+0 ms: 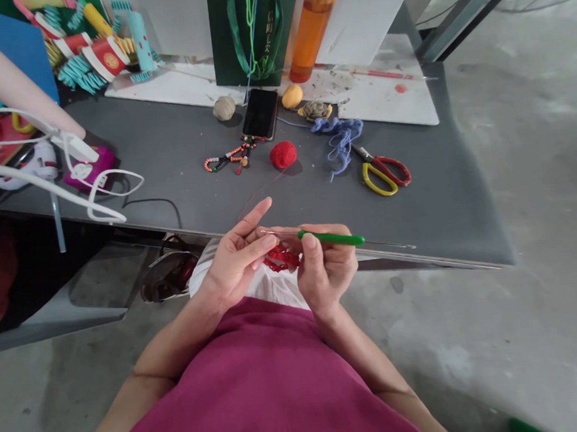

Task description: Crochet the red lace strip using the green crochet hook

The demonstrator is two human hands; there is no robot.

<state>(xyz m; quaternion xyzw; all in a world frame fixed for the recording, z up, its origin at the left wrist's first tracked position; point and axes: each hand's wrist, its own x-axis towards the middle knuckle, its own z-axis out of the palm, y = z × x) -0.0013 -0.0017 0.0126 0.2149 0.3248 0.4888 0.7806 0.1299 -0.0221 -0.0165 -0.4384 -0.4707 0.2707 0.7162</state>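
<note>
My right hand (326, 266) is closed around a green-handled crochet hook (337, 238), whose thin metal tip points left toward my other hand. Between thumb and fingers, my left hand (239, 256) pinches the edge of a small red crochet piece (282, 258) that hangs between both hands, partly hidden by them. A fine red thread runs from the ball of red yarn (283, 154) on the table down toward my left hand. Both hands are held at the table's front edge, above my lap.
On the grey table (447, 197) lie scissors (384, 174), tangled blue yarn (340, 139), a phone (260, 115) with a beaded strap, and small yarn balls. An orange bottle (313, 27) and green bag (227, 31) stand behind. At left, another person's arm (18, 84) reaches past white cables (103, 214).
</note>
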